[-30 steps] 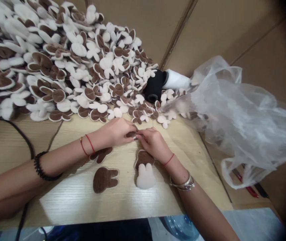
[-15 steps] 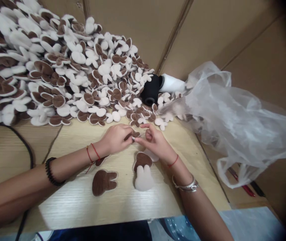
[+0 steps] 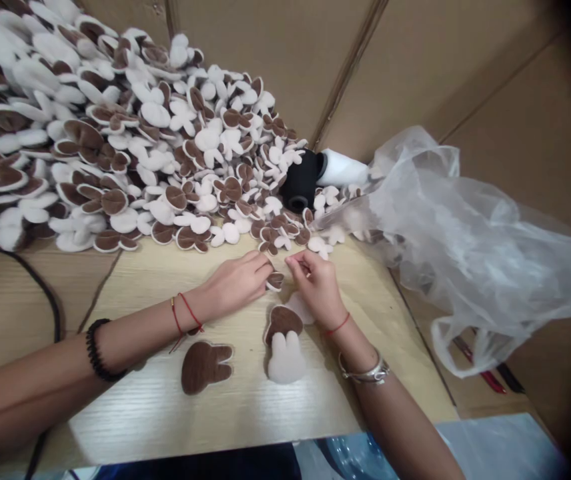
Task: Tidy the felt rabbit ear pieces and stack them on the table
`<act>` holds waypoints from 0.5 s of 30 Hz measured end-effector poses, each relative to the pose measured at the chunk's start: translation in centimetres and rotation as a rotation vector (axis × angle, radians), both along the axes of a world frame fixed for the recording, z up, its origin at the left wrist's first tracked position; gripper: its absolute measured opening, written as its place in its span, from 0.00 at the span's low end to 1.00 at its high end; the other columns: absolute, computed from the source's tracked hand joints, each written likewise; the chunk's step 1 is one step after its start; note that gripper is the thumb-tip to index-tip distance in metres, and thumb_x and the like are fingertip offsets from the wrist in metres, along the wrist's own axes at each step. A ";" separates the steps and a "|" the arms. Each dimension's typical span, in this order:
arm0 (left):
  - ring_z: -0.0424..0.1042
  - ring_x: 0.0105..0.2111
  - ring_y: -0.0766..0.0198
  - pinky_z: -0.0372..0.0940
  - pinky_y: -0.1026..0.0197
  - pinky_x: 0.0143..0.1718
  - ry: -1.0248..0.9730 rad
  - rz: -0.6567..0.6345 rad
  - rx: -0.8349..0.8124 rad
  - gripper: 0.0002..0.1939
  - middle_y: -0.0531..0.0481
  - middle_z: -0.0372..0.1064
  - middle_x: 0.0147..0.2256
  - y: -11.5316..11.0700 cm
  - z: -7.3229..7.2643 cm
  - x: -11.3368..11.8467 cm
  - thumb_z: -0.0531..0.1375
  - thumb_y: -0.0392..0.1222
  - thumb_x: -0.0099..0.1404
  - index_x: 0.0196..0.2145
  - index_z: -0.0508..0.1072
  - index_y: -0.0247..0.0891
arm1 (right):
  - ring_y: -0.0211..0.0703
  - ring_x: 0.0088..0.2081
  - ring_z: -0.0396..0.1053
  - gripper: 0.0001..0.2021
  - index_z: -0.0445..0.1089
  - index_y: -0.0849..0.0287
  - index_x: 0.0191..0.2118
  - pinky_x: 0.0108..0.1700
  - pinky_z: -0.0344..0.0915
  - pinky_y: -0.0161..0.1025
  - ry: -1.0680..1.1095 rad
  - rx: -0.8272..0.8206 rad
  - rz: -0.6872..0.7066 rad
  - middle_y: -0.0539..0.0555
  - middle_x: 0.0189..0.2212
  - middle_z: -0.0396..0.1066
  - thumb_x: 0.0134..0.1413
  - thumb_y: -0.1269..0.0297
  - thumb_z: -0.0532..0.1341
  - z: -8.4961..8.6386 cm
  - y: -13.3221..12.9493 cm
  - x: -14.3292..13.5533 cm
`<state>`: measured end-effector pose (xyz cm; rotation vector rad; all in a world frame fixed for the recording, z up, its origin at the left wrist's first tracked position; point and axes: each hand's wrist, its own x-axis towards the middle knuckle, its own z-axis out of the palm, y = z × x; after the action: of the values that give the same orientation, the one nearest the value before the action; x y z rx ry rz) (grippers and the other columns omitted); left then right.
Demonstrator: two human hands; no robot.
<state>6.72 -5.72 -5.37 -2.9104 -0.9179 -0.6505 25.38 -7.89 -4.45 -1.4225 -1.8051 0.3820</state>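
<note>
My left hand (image 3: 238, 283) is closed on a small brown bunny-shaped piece (image 3: 275, 281) with a white edge, part of it hidden under the fingers. To its right, my right hand (image 3: 315, 277) is pinched, thumb against fingers; what it holds, if anything, is too small to make out. Below the hands, a white bunny piece (image 3: 286, 358) overlaps a brown one (image 3: 285, 320), and another pale piece lies partly under my right wrist. A separate brown bunny piece (image 3: 207, 367) lies flat on the wooden table (image 3: 150, 413).
A large heap of brown and white bunny pieces (image 3: 155, 160) fills the back left. Beside it are a black thread cone (image 3: 299, 180) and a white cone (image 3: 343, 168). A clear plastic bag (image 3: 495, 233) spreads over the right, near red and black tools (image 3: 488, 379).
My right hand has drawn its fingers into a pinch and sits slightly apart from the left. The held piece shows more of its brown face.
</note>
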 end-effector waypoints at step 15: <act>0.68 0.34 0.59 0.65 0.57 0.36 -0.274 0.055 -0.373 0.10 0.48 0.70 0.33 0.0 0.2 -0.1 0.57 0.37 0.62 0.42 0.68 0.34 | 0.36 0.22 0.63 0.10 0.70 0.62 0.28 0.25 0.58 0.32 0.104 -0.191 0.099 0.51 0.20 0.70 0.57 0.64 0.57 -1.0 -0.4 -1.6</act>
<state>6.58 -5.75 -5.18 -3.1489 -1.2686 -0.9913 23.76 -8.28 -5.50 -1.4169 -1.7966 0.6829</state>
